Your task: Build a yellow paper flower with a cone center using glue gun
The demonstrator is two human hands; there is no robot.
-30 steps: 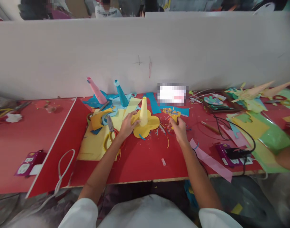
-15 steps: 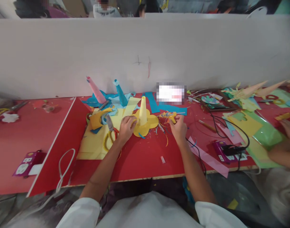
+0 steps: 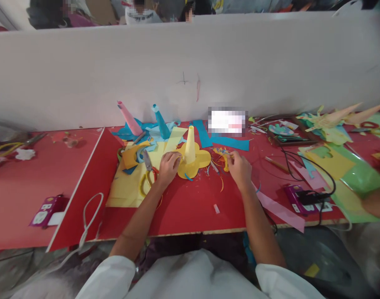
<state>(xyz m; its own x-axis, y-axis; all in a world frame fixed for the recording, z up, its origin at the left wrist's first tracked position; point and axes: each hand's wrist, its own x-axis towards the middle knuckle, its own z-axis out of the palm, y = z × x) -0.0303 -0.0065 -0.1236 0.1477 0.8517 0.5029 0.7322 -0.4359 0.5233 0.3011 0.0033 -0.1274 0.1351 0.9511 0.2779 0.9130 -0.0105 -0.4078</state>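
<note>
A pale yellow paper cone (image 3: 190,145) stands upright in the middle of a yellow paper flower (image 3: 203,159) with rounded petals. At the flower's left edge my left hand (image 3: 169,168) is closed, its fingertips pinching the paper near the cone's foot. To the right, my right hand (image 3: 240,167) is closed at the back of a small yellow glue gun (image 3: 226,162), partly hidden by the fingers. A small blue paper strip (image 3: 188,177) lies on the front petal. Scissors (image 3: 148,174) with yellow and red handles rest beside my left wrist.
Pink (image 3: 130,120) and blue (image 3: 161,122) paper cones stand at the back. A purple power socket (image 3: 297,199) with black cables sits right, near a pink strip (image 3: 280,211). A red divider (image 3: 87,182) stands left. Another person's arm (image 3: 375,203) is at far right.
My right hand has turned and shifted slightly at the glue gun, whose handle now hangs downward. My left hand stays at the flower's edge. The whole view has shifted a little.
</note>
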